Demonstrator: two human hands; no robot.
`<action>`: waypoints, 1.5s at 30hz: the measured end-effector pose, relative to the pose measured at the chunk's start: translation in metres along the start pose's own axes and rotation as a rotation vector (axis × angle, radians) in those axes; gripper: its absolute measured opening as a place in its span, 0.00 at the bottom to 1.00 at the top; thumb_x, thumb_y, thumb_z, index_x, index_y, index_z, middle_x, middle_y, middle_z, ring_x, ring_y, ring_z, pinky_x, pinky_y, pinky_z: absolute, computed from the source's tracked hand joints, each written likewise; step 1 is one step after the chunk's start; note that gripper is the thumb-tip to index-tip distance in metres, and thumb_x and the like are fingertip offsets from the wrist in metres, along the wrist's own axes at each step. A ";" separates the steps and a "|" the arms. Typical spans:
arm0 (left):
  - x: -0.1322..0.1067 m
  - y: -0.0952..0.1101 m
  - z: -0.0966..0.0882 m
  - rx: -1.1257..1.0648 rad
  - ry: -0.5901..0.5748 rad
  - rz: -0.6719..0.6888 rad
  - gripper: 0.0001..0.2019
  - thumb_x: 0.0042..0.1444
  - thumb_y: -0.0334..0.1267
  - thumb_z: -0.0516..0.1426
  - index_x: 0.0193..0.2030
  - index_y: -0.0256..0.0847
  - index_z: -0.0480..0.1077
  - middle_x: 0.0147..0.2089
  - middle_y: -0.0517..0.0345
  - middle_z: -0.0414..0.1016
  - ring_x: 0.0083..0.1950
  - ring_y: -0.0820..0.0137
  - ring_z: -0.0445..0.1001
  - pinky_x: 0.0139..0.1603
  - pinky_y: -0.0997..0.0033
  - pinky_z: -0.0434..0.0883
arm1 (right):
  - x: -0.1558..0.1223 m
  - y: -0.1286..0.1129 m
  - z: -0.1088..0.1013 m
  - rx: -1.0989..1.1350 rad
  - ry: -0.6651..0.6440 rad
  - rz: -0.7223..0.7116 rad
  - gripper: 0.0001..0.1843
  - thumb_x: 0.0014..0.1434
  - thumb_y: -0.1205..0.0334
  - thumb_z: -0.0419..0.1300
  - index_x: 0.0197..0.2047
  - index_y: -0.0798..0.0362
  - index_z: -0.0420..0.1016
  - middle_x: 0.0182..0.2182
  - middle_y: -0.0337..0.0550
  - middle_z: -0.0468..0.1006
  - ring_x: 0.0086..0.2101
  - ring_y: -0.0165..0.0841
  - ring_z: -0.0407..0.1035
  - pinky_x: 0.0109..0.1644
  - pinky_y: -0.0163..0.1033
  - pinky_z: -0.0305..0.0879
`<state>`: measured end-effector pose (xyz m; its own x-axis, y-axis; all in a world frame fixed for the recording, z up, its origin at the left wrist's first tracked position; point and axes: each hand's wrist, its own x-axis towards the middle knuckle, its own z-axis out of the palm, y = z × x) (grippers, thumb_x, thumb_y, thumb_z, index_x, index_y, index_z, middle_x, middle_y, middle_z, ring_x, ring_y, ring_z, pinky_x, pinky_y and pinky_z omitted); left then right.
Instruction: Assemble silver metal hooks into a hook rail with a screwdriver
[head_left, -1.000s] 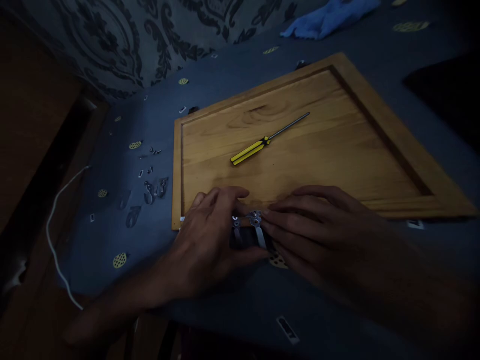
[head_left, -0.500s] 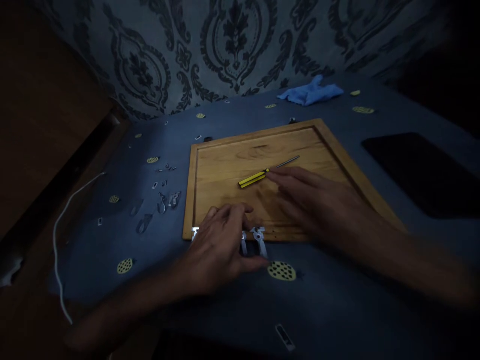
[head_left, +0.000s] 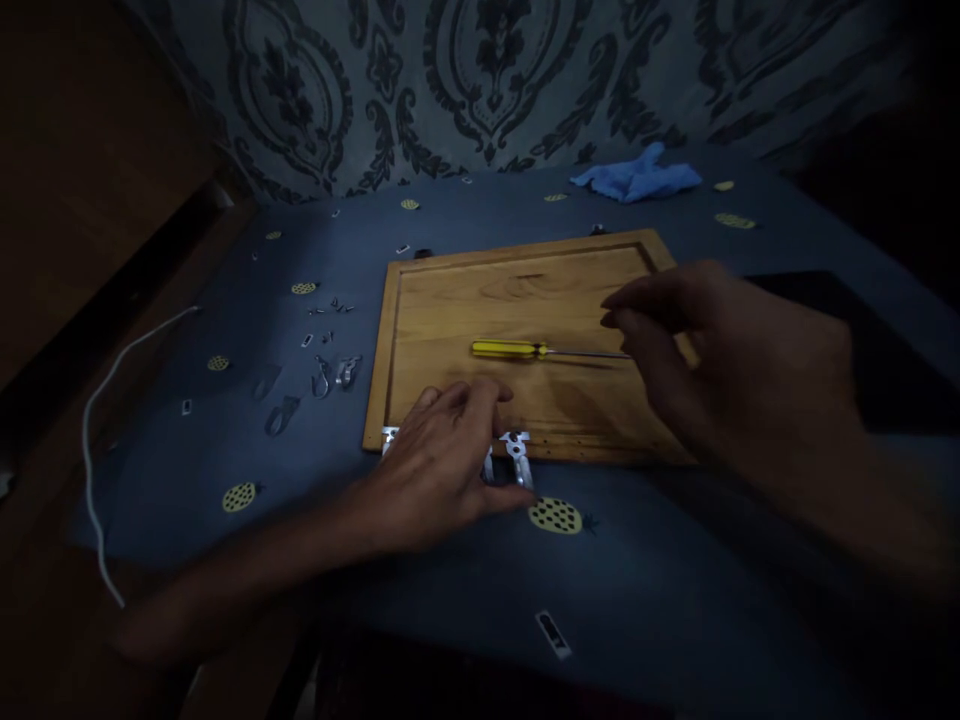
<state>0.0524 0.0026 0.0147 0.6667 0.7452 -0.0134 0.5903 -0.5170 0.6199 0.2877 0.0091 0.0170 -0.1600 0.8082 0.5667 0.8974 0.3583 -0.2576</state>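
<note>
A wooden board (head_left: pixel 450 310) lies on the blue patterned tablecloth. On its near edge sit several metal clips, one metal clip (head_left: pixel 516 455) showing beside my left hand (head_left: pixel 446 465). That hand rests over the edge and hides part of the clips; its thumb and index finger are spread apart, the thumb beside the clip's lower end. Across the board lies a yellow-handled screwdriver (head_left: pixel 510 349), its shaft pointing right. My right hand (head_left: pixel 739 350) hovers above the board's right side, thumb and fingers pinched near the shaft's tip. Anything in that pinch is too small to make out.
Left of the board are loose screws (head_left: pixel 334 306), metal clips (head_left: pixel 346 370) and clear loops (head_left: pixel 282 415). A blue cloth (head_left: pixel 637 177) lies at the back, a dark flat object (head_left: pixel 885 350) at right. A white cable (head_left: pixel 90 440) runs along the left edge.
My right hand has let go of the screwdriver and lifted to the right, fingers now pinched. The screwdriver has turned to lie nearly level across the board. My left hand stays over the clips.
</note>
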 end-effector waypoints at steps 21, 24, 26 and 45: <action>-0.001 -0.001 0.000 -0.018 0.000 0.003 0.33 0.52 0.44 0.73 0.58 0.42 0.61 0.51 0.53 0.76 0.57 0.55 0.74 0.58 0.51 0.70 | -0.017 -0.011 0.004 0.031 -0.093 0.228 0.10 0.67 0.53 0.55 0.46 0.49 0.65 0.35 0.44 0.77 0.28 0.37 0.72 0.28 0.41 0.62; -0.001 -0.001 0.000 -0.022 0.002 0.003 0.33 0.52 0.42 0.73 0.58 0.42 0.61 0.52 0.52 0.77 0.58 0.54 0.74 0.58 0.51 0.69 | -0.019 -0.027 -0.010 0.518 0.170 0.432 0.17 0.61 0.47 0.66 0.42 0.46 0.64 0.33 0.37 0.77 0.21 0.31 0.69 0.22 0.39 0.66; -0.001 0.000 0.000 -0.022 0.001 0.006 0.32 0.52 0.42 0.73 0.57 0.42 0.61 0.52 0.52 0.77 0.57 0.55 0.74 0.57 0.52 0.70 | -0.020 -0.038 -0.013 0.699 0.190 0.471 0.17 0.59 0.49 0.69 0.40 0.46 0.65 0.30 0.35 0.77 0.18 0.29 0.67 0.20 0.39 0.65; 0.000 -0.001 -0.001 -0.001 0.005 0.015 0.33 0.53 0.44 0.72 0.57 0.42 0.60 0.48 0.54 0.77 0.54 0.55 0.75 0.54 0.55 0.71 | -0.040 -0.041 0.012 0.721 0.051 0.293 0.12 0.68 0.50 0.61 0.46 0.41 0.61 0.40 0.37 0.79 0.21 0.31 0.71 0.26 0.40 0.72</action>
<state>0.0517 0.0029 0.0148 0.6733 0.7393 0.0001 0.5796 -0.5279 0.6208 0.2523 -0.0321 -0.0040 0.0770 0.9004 0.4282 0.4083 0.3634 -0.8374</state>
